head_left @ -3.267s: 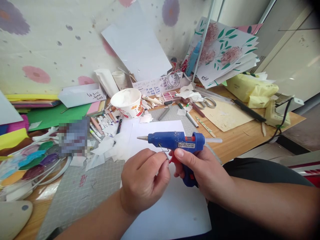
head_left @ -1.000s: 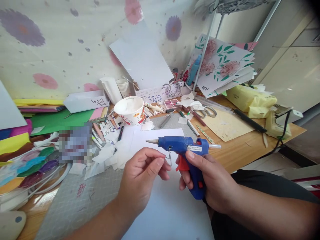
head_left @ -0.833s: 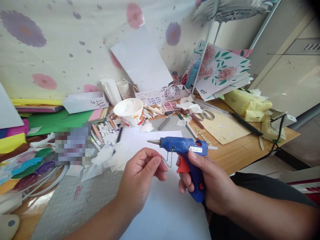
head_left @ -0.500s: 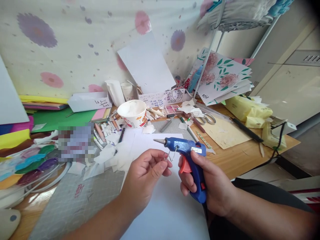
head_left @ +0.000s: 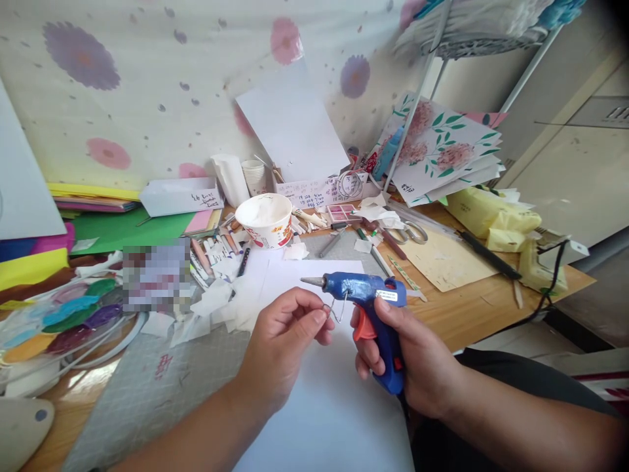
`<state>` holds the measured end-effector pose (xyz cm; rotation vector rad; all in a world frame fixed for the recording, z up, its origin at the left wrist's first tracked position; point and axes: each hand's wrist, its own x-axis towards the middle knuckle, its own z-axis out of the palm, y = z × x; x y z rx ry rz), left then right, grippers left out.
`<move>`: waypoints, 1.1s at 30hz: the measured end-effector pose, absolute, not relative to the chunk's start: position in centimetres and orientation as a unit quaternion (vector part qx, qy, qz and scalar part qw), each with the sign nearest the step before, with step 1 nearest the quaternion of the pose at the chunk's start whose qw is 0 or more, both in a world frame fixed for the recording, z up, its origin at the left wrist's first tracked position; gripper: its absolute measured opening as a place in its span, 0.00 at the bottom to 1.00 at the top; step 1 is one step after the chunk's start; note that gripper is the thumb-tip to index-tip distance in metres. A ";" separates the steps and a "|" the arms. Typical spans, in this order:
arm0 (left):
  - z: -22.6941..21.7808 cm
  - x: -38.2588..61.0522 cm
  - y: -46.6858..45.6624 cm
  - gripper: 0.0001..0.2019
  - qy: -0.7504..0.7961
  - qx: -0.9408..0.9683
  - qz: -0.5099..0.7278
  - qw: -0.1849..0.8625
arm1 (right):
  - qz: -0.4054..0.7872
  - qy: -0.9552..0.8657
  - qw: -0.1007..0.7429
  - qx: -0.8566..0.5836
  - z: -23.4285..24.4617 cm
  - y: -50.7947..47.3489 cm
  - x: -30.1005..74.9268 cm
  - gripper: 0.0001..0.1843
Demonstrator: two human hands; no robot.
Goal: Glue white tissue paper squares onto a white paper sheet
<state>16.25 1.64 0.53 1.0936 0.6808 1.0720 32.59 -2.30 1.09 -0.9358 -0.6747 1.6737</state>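
Note:
My right hand (head_left: 410, 357) grips the handle of a blue glue gun (head_left: 366, 292) with an orange trigger. Its metal nozzle points left, above a white sheet of paper (head_left: 324, 413). My left hand (head_left: 285, 344) pinches the thin wire stand (head_left: 337, 308) that hangs under the gun's barrel, between thumb and forefinger. Both hands hover over the sheet, which lies on a grey cutting mat (head_left: 157, 387).
A white paper cup (head_left: 264, 219) stands behind the sheet among pens and paper scraps. Scissors (head_left: 410, 231) and a black tool (head_left: 484, 246) lie right. Coloured paper stacks (head_left: 98, 226) sit left; flowered cards (head_left: 437, 147) lean at the back right. A black cable (head_left: 550, 275) hangs off the desk edge.
The wire stand has swung forward from folded against the barrel to hanging down and angled out. The gun's grip has tilted more upright. The view has shifted slightly.

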 end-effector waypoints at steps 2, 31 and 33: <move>0.6 16.4 1.7 0.02 0.305 0.448 0.486 0.686 | 0.687 -0.297 0.528 -0.401 1.0 -2.4 32.6 0.22; 1.5 16.6 1.5 0.03 0.373 0.341 0.458 0.731 | 0.661 -0.309 0.543 -0.416 0.7 -2.9 31.6 0.21; 1.5 16.5 1.6 0.03 0.369 0.346 0.447 0.738 | 0.661 -0.302 0.547 -0.416 0.8 -2.8 31.7 0.21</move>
